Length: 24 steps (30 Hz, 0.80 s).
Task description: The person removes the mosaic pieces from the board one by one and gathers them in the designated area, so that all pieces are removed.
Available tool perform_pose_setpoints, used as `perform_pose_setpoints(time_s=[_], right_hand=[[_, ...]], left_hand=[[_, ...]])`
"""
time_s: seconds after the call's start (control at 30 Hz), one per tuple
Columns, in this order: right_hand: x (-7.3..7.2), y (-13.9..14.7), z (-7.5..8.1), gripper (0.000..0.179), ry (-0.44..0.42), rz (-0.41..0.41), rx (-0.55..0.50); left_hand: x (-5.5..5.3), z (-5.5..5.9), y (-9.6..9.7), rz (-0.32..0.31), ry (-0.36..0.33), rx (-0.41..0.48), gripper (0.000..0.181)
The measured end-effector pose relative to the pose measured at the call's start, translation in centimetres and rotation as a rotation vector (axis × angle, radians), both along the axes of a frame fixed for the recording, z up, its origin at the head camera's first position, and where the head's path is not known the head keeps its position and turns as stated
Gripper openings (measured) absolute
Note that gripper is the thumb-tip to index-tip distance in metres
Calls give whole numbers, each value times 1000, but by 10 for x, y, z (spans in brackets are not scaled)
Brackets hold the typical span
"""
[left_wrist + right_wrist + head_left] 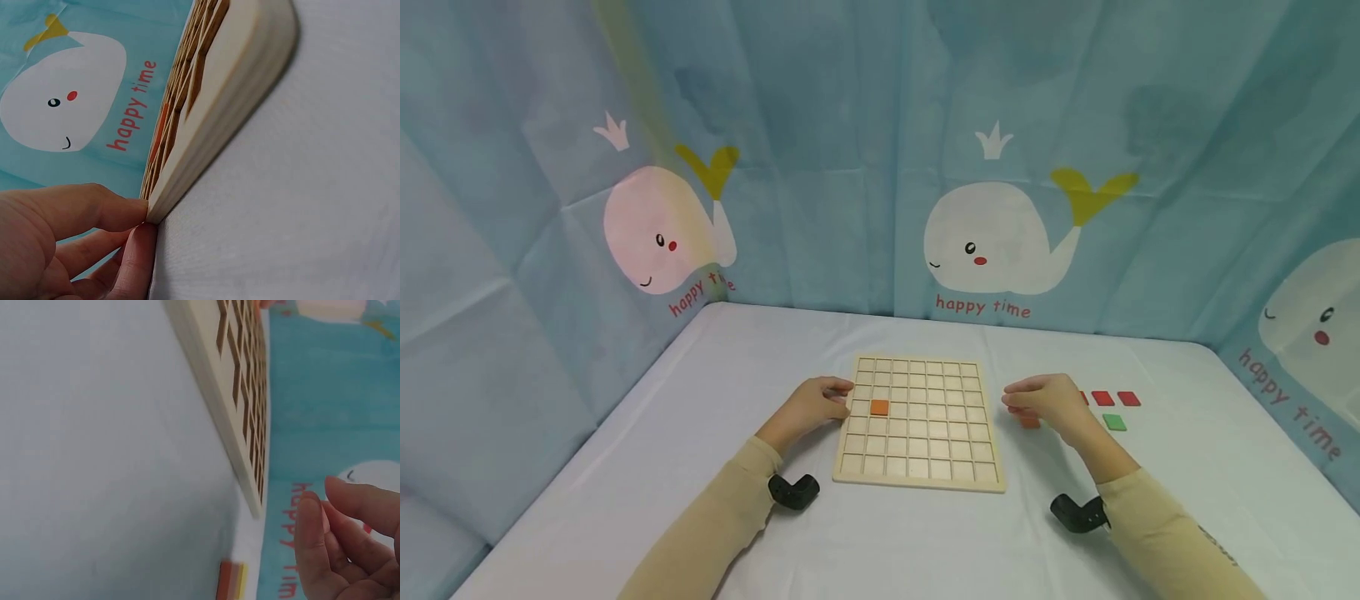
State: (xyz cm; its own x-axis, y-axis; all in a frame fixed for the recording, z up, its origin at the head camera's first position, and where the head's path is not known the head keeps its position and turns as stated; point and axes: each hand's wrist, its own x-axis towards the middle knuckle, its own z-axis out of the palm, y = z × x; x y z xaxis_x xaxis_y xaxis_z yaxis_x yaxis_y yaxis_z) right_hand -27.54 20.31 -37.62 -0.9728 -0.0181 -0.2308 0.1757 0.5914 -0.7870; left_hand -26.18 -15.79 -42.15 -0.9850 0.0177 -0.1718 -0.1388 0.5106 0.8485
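Observation:
A pale wooden grid board (917,485) lies on the white table, with an orange tile (879,407) in one of its squares. My left hand (812,404) holds the board's left edge; in the left wrist view the thumb and fingertips meet at the rim. To the right of the board, my right hand (1048,400) hovers with its fingers loosely bent. No tile shows between those fingers (310,528) in the right wrist view. Just under this hand is an orange-red tile (1030,422), partly covered. Beyond it lie red tiles (1102,398) and a green tile (1115,422).
The white tablecloth (715,400) reaches back to a blue curtain (820,242) printed with whales. A black wrist device (793,492) sits at the left cuff and another black wrist device (1078,512) at the right cuff.

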Motion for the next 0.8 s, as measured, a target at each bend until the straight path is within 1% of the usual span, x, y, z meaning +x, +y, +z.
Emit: perform_pose_setpoints(time_s=[0.17, 0.33, 0.4, 0.47, 0.63, 0.7, 0.8], right_hand=[[-3, -20, -1, 35, -16, 4, -19], [-3, -43, -4, 35, 33, 65, -147], [-4, -52, -5, 35, 53, 80, -207], [-4, -62, -4, 33, 65, 81, -235], [-4, -81, -5, 34, 93, 128, -281], [-3, -88, -5, 34, 91, 144, -298], [-3, -100, -6, 33, 74, 140, -308]], left_hand=[[0, 1, 1, 0, -4, 5, 51], [2, 3, 1, 9, -14, 13, 51], [2, 3, 1, 10, -15, 16, 51], [2, 3, 1, 4, -8, 17, 51], [1, 3, 0, 6, -6, 16, 51], [1, 3, 0, 4, -7, 13, 51], [1, 3, 0, -2, -4, 14, 51]])
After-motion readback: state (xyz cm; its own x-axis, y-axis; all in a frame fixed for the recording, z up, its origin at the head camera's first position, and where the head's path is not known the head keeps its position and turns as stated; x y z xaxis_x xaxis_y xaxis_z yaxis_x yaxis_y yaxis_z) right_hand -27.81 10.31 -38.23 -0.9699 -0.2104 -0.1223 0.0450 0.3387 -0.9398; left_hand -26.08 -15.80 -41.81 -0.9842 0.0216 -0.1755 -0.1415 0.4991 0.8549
